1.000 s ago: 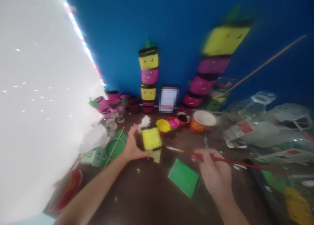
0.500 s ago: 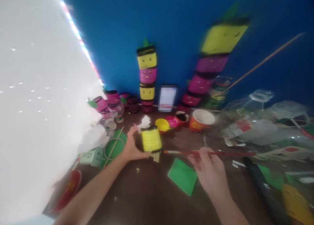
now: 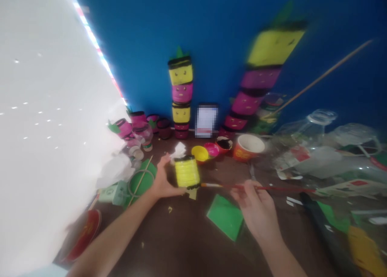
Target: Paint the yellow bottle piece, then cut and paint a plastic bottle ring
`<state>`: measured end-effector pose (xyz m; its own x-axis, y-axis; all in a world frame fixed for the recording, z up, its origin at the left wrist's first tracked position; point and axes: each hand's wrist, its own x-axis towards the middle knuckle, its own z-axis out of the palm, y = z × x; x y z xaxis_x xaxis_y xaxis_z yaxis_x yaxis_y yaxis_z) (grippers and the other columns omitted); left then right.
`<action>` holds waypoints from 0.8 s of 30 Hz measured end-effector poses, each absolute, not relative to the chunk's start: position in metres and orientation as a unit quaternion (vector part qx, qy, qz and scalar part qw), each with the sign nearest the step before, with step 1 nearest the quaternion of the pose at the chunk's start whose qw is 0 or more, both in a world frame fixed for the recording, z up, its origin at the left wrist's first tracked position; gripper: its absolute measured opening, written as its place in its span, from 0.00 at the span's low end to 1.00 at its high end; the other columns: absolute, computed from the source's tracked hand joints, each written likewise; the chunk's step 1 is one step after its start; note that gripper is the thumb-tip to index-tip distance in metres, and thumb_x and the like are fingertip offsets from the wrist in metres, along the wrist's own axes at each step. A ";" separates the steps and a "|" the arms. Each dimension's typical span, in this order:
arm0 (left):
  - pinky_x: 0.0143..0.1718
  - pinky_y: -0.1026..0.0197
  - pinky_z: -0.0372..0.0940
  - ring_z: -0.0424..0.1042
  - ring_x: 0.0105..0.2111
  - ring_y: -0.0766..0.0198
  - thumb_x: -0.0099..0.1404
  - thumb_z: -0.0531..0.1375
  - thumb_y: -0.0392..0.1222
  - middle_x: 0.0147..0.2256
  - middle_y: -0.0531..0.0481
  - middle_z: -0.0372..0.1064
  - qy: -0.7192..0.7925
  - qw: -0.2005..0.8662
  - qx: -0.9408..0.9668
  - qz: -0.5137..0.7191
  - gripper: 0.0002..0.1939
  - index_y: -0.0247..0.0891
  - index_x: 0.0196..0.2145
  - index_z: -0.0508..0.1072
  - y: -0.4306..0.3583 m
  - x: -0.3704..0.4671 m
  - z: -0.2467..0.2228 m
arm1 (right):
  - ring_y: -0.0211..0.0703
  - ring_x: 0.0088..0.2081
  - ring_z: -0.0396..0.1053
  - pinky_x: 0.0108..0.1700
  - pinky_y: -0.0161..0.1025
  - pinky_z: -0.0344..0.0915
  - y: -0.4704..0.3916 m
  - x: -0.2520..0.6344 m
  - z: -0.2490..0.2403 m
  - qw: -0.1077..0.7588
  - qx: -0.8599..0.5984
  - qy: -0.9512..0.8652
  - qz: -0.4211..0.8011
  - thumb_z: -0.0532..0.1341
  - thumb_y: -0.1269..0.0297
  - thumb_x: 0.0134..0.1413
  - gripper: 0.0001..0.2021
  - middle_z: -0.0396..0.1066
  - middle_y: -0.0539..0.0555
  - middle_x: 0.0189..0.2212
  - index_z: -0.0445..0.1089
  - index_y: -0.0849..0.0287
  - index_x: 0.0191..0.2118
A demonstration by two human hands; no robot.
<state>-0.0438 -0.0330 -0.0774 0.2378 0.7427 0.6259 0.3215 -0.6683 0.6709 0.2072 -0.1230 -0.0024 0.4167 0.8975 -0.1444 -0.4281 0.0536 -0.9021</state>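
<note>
So the yellow ribbed tub (image 3: 187, 172) is sitting right around the middle of the frame, and the left hand (image 3: 163, 182) is gripping it from its left side, thumb running along the lower edge and some fingers hiding behind it. Over right of center, the right hand (image 3: 256, 208) is pinching a long red paintbrush (image 3: 234, 186) between thumb and fingers, with the tip pointing left at the tub's black lower rim (image 3: 193, 186). I can't tell whether the bristles are touching or hovering just beside it. If black edging is what's going on here, I'd be keeping that left grip firm but light, turning the tub instead of chasing around it with the brush, and loading only a little from the cup of dark paint (image 3: 224, 143) above and to the right. Laying the bristles nearly flat along the rim should be keeping black off the yellow ridges, and I'd be watching that left thumb, since it's resting close to the edge and could be smearing things. Compared with a second ago, the brush is lying closer to level instead of sloping down to the right, and the right hand is sitting slightly further left in the frame. The left hand's hold is looking pretty much the same.
</note>
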 end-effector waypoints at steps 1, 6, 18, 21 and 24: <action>0.58 0.35 0.51 0.51 0.60 0.38 0.31 0.73 0.50 0.58 0.36 0.45 0.351 0.207 0.761 0.505 0.63 0.44 0.60 0.43 -0.033 -0.044 -0.078 | 0.33 0.20 0.67 0.25 0.32 0.66 -0.123 0.208 -0.003 0.683 -0.488 -0.243 0.486 0.70 0.54 0.38 0.17 0.69 0.47 0.19 0.64 0.58 0.24; 0.57 0.34 0.51 0.53 0.59 0.38 0.34 0.72 0.50 0.57 0.36 0.49 0.353 0.192 0.761 0.509 0.61 0.43 0.60 0.43 -0.033 -0.043 -0.073 | 0.33 0.20 0.66 0.25 0.33 0.66 -0.120 0.217 -0.003 0.710 -0.504 -0.228 0.437 0.70 0.54 0.39 0.16 0.68 0.46 0.19 0.64 0.57 0.24; 0.59 0.32 0.43 0.63 0.52 0.46 0.40 0.71 0.50 0.49 0.38 0.59 0.377 -0.003 0.784 0.494 0.49 0.37 0.55 0.50 -0.039 -0.023 -0.037 | 0.40 0.32 0.73 0.33 0.37 0.72 -0.149 0.200 0.009 0.635 -0.471 -0.565 0.236 0.59 0.64 0.56 0.03 0.73 0.53 0.32 0.66 0.56 0.32; 0.58 0.31 0.45 0.62 0.52 0.46 0.41 0.70 0.47 0.49 0.37 0.60 0.372 -0.008 0.782 0.500 0.49 0.37 0.55 0.50 -0.039 -0.023 -0.040 | 0.41 0.33 0.74 0.33 0.37 0.72 -0.149 0.194 0.011 0.621 -0.458 -0.596 0.222 0.58 0.66 0.56 0.03 0.74 0.53 0.31 0.67 0.55 0.32; 0.58 0.30 0.45 0.62 0.52 0.46 0.41 0.70 0.47 0.49 0.37 0.59 0.365 -0.005 0.782 0.505 0.49 0.37 0.55 0.50 -0.039 -0.024 -0.040 | 0.41 0.32 0.74 0.33 0.37 0.72 -0.147 0.192 0.011 0.623 -0.464 -0.590 0.219 0.58 0.66 0.56 0.03 0.74 0.52 0.29 0.67 0.55 0.31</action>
